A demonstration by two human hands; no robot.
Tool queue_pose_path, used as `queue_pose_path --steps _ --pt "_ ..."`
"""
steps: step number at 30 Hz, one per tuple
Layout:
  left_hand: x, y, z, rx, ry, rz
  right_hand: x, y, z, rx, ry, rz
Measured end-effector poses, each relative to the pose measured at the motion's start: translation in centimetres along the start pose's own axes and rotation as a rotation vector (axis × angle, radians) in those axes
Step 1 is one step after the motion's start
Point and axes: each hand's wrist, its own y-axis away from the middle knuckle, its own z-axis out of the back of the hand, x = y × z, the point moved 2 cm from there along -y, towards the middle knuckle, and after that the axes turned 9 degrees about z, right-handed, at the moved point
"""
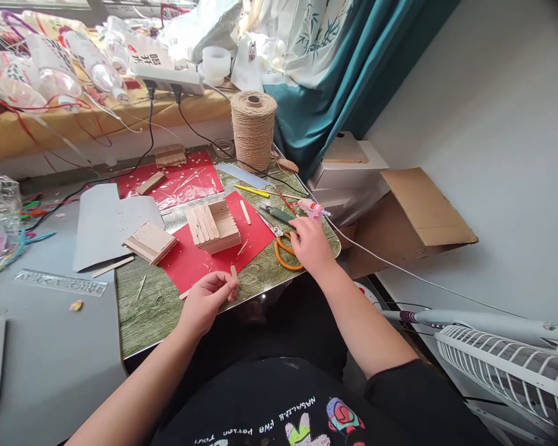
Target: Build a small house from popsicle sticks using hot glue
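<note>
Stick (234,274) pinched by left hand (208,298) at table (153,313) near edge, right hand (311,243) with grip unclear, right edge crowded by scissors (278,232), glue gun (310,208)

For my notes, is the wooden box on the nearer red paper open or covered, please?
Partly open: sticks cover the wooden box at left; its inside shows at right.

Place: a room, looks like a home, one corner given to handcraft
Curtain (302,133): teal cloth of a household kind, beside white cloth (323,37) with printed leaves
Sill (204,108): crowded with plastic bottles (90,59) and a power strip (186,80)
Table (139,316): twine spool (254,133), glue gun (311,209), scissors (278,232), stick box (209,224)
Wall (506,124): plain and pale, cardboard box (428,207) and a white fan (511,371) in front
</note>
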Motion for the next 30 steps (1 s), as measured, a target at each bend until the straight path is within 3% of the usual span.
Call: queue_pose_path --steps 6,12,15,17,19,21,24,27,30 --pt "-0.1 0.2 -0.1 -0.008 -0.013 0.022 0.0 -3.6 -3.0 0.223 0.222 -0.127" --pt "0.4 0.3 0.3 -0.045 -0.087 0.019 -0.1 -4.9 -3.2 0.24 0.246 -0.167" --pt "0.5 0.2 0.2 -0.046 -0.058 0.015 1.8 -3.7 -2.3 0.185 0.166 -0.055" --pt "0.3 0.1 -0.1 -0.038 -0.029 0.007 3.9 -2.0 -1.6 0.105 -0.008 0.1" --pt "0.1 0.2 -0.4 -0.034 -0.025 0.0 5.8 0.2 -1.1 0.097 -0.183 0.166" --pt "0.1 0.1 -0.5 -0.042 -0.065 0.0 6.9 2.2 -0.9 0.101 -0.229 0.125" --pt "0.2 -0.2 -0.2 -0.079 -0.138 0.007 6.3 4.0 -0.8 0.106 -0.021 -0.008" --pt "0.2 -0.8 0.3 -0.1 -0.13 -0.004 4.5 3.8 -0.9 0.215 0.144 -0.167" --pt "0.0 -1.2 0.3 -0.084 -0.098 -0.011 3.2 2.6 -0.8 0.361 0.12 -0.246"
